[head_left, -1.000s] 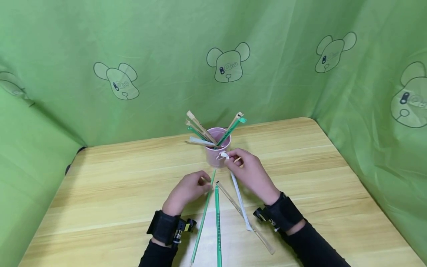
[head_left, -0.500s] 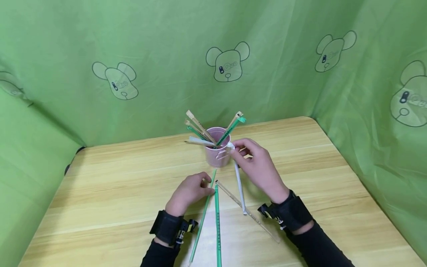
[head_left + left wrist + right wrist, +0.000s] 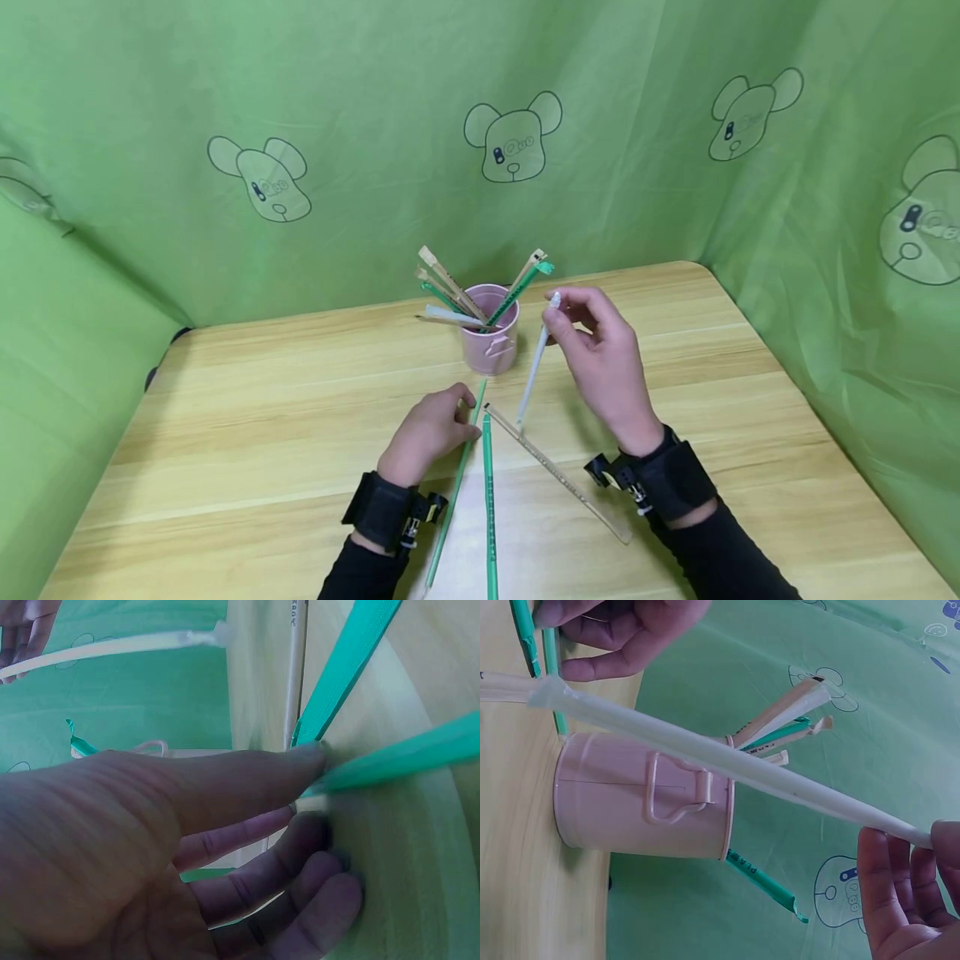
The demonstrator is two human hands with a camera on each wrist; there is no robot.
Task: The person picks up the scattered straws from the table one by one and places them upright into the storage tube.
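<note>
My right hand pinches one end of a white-wrapped drinking straw, held slanting up to the right of a small pink bucket. In the right wrist view the white straw crosses in front of the bucket, and the thumb and fingertips grip its tip. With thumb and fingers my left hand pinches a thin light-green straw near its upper part. Beside it lies a darker green wrapped straw, and a tan paper-wrapped straw lies slanted to the right.
Several wrapped straws, tan, green and white, lean out of the bucket on both sides, such as a green straw. A wooden table bears everything. Green cloth with printed bear heads hangs around the back and sides.
My right hand has lifted the white straw and moved right and back, tilting its lower end leftward. The tan straw has shifted slightly. My left hand has barely moved.
</note>
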